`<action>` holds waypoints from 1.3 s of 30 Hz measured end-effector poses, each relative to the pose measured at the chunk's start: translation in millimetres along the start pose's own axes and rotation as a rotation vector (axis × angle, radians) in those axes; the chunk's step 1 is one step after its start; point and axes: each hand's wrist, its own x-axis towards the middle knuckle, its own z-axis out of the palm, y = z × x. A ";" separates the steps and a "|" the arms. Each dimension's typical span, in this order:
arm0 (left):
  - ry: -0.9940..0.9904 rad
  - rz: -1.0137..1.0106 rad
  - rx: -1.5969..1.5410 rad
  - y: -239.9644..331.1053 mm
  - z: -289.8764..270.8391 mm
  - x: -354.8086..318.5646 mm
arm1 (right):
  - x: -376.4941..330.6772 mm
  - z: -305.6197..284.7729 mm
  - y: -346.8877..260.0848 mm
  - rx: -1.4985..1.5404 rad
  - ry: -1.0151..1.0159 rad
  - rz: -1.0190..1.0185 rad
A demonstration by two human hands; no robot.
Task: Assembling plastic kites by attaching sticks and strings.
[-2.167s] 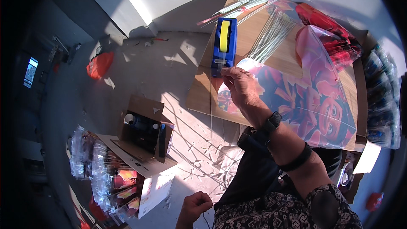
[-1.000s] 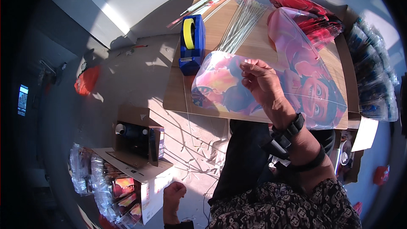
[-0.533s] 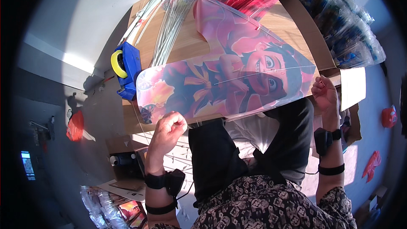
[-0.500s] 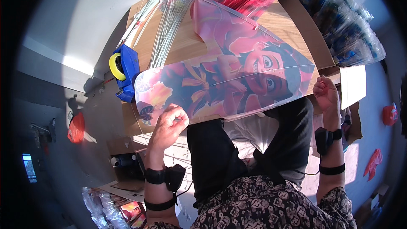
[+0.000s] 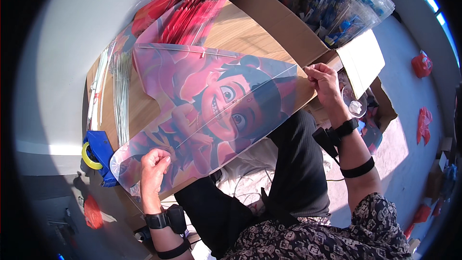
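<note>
A pink plastic kite sheet (image 5: 216, 110) printed with a cartoon figure lies stretched over a wooden board (image 5: 240, 33). My left hand (image 5: 154, 166) pinches its lower left end, close to a blue tape dispenser (image 5: 98, 156) with a yellow roll. My right hand (image 5: 323, 84) grips the opposite tip at the board's right edge. A thin stick runs along the sheet between both hands.
A bundle of thin sticks (image 5: 122, 96) lies at the board's left. Red kite sheets (image 5: 187, 9) are stacked at the far end. An open cardboard box (image 5: 313, 43) holds several packed kites (image 5: 327, 0). Red scraps (image 5: 423, 65) lie on the floor at right.
The view has swung right and closer. The kite has turned so the printed face is upright, and both hands now hold its two ends, stretched further apart than half a second ago.
</note>
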 end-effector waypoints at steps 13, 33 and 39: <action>0.055 0.015 0.002 -6.2 6.6 21.8 | 33.4 24.5 26.7 -0.424 0.191 -0.200; 0.108 0.029 0.206 -6.4 15.0 33.4 | 52.3 7.4 40.4 -0.322 0.135 -0.221; 0.152 0.032 0.224 -8.3 18.3 34.4 | 46.1 13.6 41.8 -0.418 0.203 -0.296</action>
